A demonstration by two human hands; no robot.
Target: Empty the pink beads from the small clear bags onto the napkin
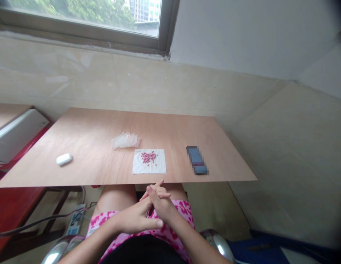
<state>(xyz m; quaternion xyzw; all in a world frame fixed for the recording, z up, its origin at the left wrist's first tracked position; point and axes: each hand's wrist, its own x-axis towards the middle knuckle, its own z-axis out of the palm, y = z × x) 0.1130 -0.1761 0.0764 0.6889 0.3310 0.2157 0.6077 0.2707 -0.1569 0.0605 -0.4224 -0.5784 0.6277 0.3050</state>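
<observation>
My left hand (137, 218) and my right hand (159, 201) rest clasped together over my lap, below the near edge of the wooden table (104, 172). Their fingers are wrapped round each other and hold no object. On the table just beyond them lies a white paper sheet (149, 168) with a small heap of pink beads (148, 157) on it. Behind the sheet sits a pile of small clear zip bags (126, 140).
A blue flat device (197, 160) lies on the table to the right, a small white case (64, 159) to the left. A power strip with cables (75, 220) lies on the floor at left. A red bench (10, 209) stands at far left, with tiled walls and a window behind.
</observation>
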